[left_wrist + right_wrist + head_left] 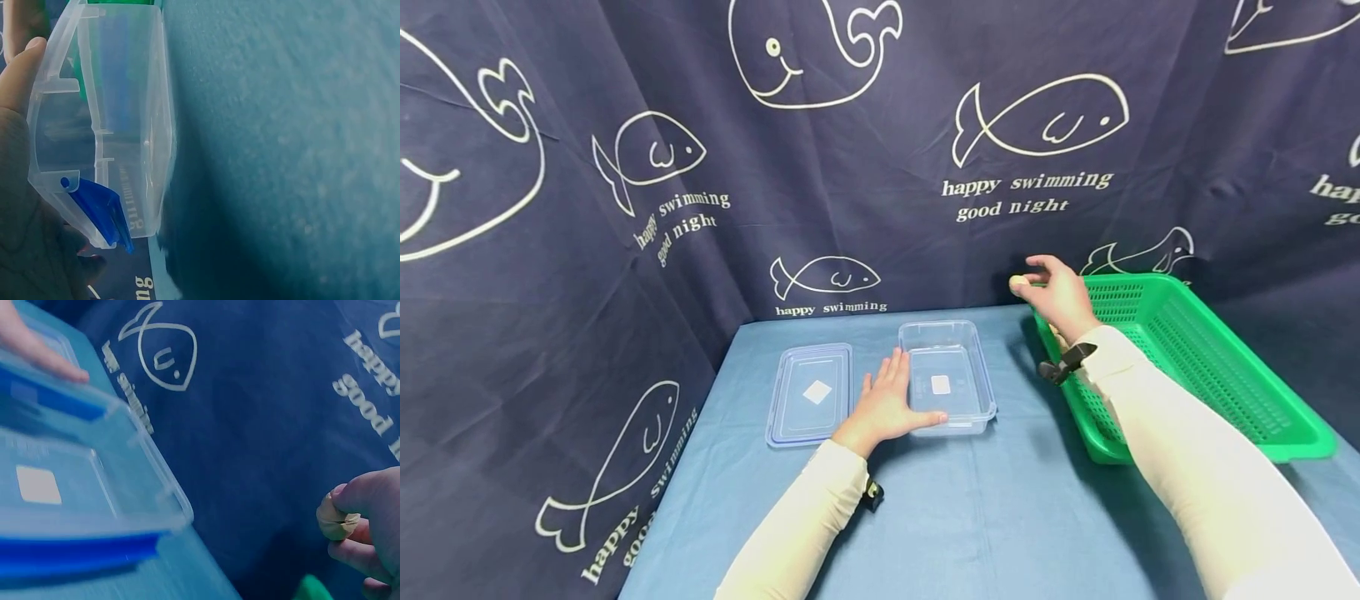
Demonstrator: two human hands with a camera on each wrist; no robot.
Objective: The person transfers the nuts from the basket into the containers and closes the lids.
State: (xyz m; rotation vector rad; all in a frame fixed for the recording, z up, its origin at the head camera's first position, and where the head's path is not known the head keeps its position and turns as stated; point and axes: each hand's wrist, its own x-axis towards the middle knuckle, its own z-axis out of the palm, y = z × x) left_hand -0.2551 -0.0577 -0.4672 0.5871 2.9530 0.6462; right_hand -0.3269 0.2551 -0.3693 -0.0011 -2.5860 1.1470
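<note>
A small tan walnut [337, 517] with a dark split is pinched between the thumb and fingers of my right hand [1060, 300], raised over the far left rim of the green basket [1217, 333]. My left hand [883, 407] rests against the left side of a clear plastic container [958, 367], its fingers fairly straight and its thumb across the near edge. Inside the container only a white square label [941, 384] on the floor shows. A blue side clip [103, 209] hangs from the container in the left wrist view.
Left of the container lies a clear lid [811, 393] with a blue-tinted edge and a white label. More tan pieces [1058, 337] show partly behind the right wrist in the basket. A dark fish-print cloth [820, 208] hangs behind the blue table cover [955, 517].
</note>
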